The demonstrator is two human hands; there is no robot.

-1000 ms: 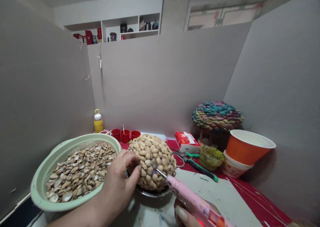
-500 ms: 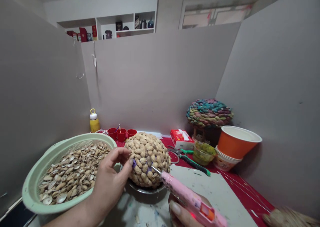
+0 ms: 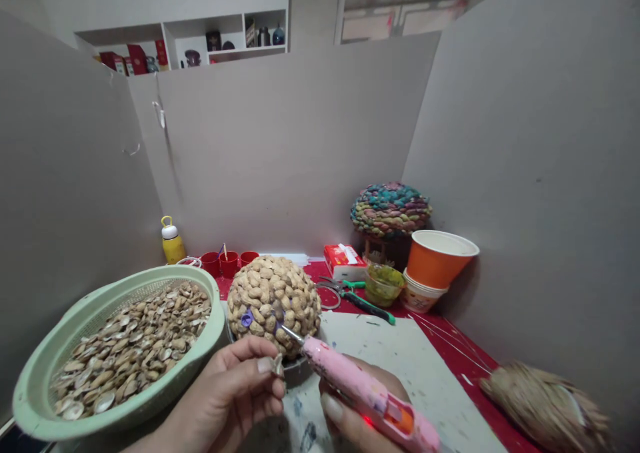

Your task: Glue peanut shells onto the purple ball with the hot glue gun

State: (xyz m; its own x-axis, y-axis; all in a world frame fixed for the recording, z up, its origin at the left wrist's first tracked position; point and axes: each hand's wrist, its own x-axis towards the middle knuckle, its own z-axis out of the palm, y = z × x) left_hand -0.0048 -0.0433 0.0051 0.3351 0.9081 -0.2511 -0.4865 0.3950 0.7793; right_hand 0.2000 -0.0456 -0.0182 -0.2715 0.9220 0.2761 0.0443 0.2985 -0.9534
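Note:
A dome covered in peanut shells rests in a metal bowl, with purple patches showing between shells on its near side. My right hand is closed around a pink glue gun, whose metal tip is at the dome's lower front. In front of the dome, my left hand pinches a small peanut shell piece between thumb and fingers. At the left, a pale green basket holds many loose half shells.
Behind stand a yellow bottle and red cups. Green-handled pliers, a glass bowl, orange-topped stacked tubs and a multicoloured woven dome are at the right. A fibre bundle lies near right.
My left hand has moved down and away from the dome's left side, uncovering a purple patch. The view has shifted, and the glue gun's tip stays by the dome.

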